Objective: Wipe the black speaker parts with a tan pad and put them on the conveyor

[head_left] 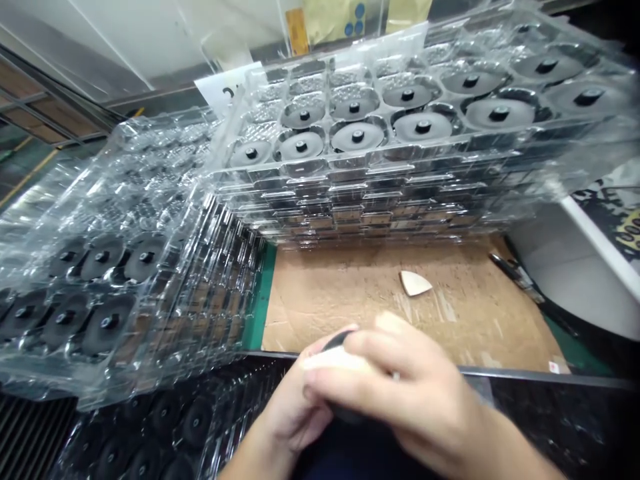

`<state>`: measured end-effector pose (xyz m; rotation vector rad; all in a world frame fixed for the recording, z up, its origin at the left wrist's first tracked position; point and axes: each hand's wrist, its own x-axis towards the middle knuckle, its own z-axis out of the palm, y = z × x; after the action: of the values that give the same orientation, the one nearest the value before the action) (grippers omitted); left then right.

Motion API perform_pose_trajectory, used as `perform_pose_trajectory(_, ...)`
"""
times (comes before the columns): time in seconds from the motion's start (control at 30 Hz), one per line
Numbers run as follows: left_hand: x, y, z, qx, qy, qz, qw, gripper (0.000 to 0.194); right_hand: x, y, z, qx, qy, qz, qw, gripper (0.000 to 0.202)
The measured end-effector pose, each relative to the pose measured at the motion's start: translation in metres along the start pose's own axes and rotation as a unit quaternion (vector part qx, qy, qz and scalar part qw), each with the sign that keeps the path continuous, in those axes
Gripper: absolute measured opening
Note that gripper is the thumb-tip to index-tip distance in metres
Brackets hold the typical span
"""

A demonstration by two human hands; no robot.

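Observation:
Both hands meet at the lower middle, over the front edge of the work surface. My left hand (300,407) is wrapped round a dark round part (337,340), which is mostly hidden by the fingers. Over the top of the part, my right hand (400,380) presses something white (335,359) with its bent fingers. The white thing looks like a small pad or cloth, its edges blurred. Beyond the hands, a white triangular piece with rounded edges (415,283) lies on the brown cardboard sheet (320,293).
Stacked clear plastic trays (370,160) holding dark discs stand behind the cardboard. Another tray stack (165,267) is at the left, with dark-disc trays (165,427) below it. A dark pen-like tool (515,273) lies at the right beside a white bin (580,267).

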<state>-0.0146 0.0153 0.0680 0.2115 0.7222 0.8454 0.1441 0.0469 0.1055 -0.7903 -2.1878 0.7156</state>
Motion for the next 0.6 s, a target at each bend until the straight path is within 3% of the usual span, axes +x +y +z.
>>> perform_pose_trajectory(0.13, -0.001, -0.001, -0.004, -0.035, -0.050, 0.019, 0.998, 0.050, -0.018, 0.034, 0.005, -0.010, 0.066, 0.185, 0.980, 0.031)
perform_pose_trajectory(0.2, -0.002, 0.000, -0.007, -0.046, -0.062, 0.021, 0.997, 0.051, -0.037, 0.052, 0.019, -0.025, 0.063, 0.260, 0.963, 0.031)
perform_pose_trajectory(0.33, 0.000, 0.001, -0.009, -0.047, -0.040, 0.031, 0.998, 0.050, -0.074, 0.072, 0.059, -0.003, -0.001, 0.266, 0.964, 0.029)
perform_pose_trajectory(0.4, 0.001, 0.001, -0.009, -0.046, -0.036, 0.029, 0.998, 0.050, -0.081, 0.073, 0.066, -0.001, -0.006, 0.266, 0.964, 0.027)
perform_pose_trajectory(0.53, 0.000, 0.000, -0.007, -0.040, -0.049, 0.022, 0.998, 0.052, -0.058, 0.049, 0.034, -0.020, 0.052, 0.285, 0.957, 0.029)
perform_pose_trajectory(0.6, 0.000, 0.000, -0.004, -0.026, -0.053, 0.018, 0.998, 0.051, -0.037, 0.027, 0.011, -0.030, 0.088, 0.236, 0.967, 0.033)
